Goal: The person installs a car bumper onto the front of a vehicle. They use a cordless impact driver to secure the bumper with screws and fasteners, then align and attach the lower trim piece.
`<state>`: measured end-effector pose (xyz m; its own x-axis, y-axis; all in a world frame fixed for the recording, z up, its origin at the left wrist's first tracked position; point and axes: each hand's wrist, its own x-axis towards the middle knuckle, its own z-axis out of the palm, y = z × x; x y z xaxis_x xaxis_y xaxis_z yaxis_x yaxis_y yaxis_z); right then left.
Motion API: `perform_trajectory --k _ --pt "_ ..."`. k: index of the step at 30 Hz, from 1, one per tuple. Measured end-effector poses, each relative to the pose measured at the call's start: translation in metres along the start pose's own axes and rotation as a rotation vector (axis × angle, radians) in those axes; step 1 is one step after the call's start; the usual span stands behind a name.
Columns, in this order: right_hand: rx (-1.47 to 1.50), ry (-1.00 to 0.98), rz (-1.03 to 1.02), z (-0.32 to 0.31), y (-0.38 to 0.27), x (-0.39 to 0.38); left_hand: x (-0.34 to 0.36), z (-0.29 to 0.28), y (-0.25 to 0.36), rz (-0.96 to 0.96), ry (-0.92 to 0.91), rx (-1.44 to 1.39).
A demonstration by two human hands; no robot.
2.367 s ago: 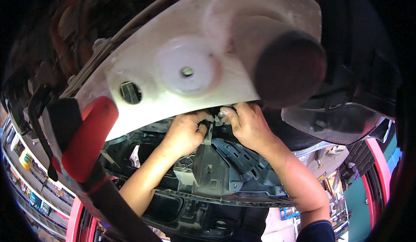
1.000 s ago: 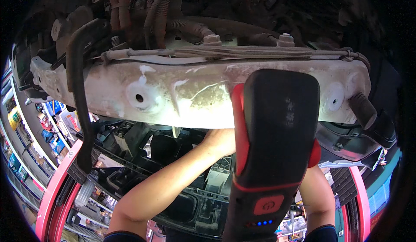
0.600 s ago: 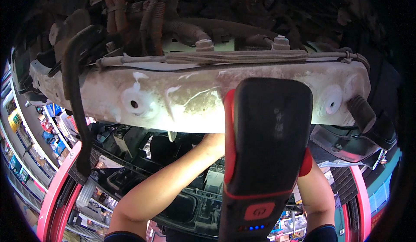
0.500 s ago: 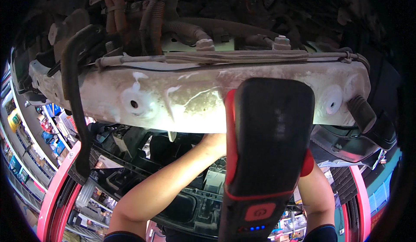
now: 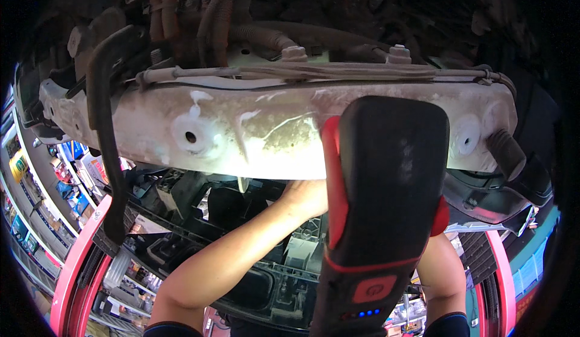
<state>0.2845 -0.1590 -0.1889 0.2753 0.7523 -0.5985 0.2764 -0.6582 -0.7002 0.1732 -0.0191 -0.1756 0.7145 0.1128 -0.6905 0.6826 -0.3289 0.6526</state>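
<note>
A black and red work light (image 5: 393, 174) with a lit row of blue dots fills the middle foreground. Its glare falls on a dusty pale metal beam (image 5: 278, 125) running across the view. My left hand (image 5: 307, 198) reaches up under the beam's lower edge, just left of the light; its fingers are hidden behind the beam and the light. On the right, my forearm (image 5: 444, 267) goes up behind the light, which covers my right hand. What either hand touches cannot be seen. A small tab (image 5: 243, 184) hangs from the beam's lower edge.
A curved black bracket (image 5: 106, 138) hangs at the left. Orange corrugated conduits (image 5: 211, 26) and bolts (image 5: 399, 53) sit above the beam. Below lies a black plastic frame (image 5: 254, 285). Red posts (image 5: 78, 258) and loaded shelves (image 5: 39, 216) stand beyond on the left.
The work light has shifted slightly right and up in the view. The beam's upper edge sits a little higher. My left hand stays under the beam, with a bit more of it showing.
</note>
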Motion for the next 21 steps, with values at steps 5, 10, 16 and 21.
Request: perform_trajectory --k 5,10,16,21 --pt "0.097 0.025 0.033 0.005 0.002 0.005 -0.001 0.000 0.000 0.005 0.001 -0.007" --pt "0.110 -0.039 0.063 -0.004 0.002 0.000 -0.002 0.000 0.001 0.000 -0.006 -0.007" --pt "0.105 0.120 -0.048 0.008 0.016 -0.009 -0.007 0.000 0.000 -0.028 -0.034 0.008" --pt "0.230 0.031 0.007 0.012 0.021 -0.005 -0.010 -0.003 0.004 -0.049 -0.067 0.026"
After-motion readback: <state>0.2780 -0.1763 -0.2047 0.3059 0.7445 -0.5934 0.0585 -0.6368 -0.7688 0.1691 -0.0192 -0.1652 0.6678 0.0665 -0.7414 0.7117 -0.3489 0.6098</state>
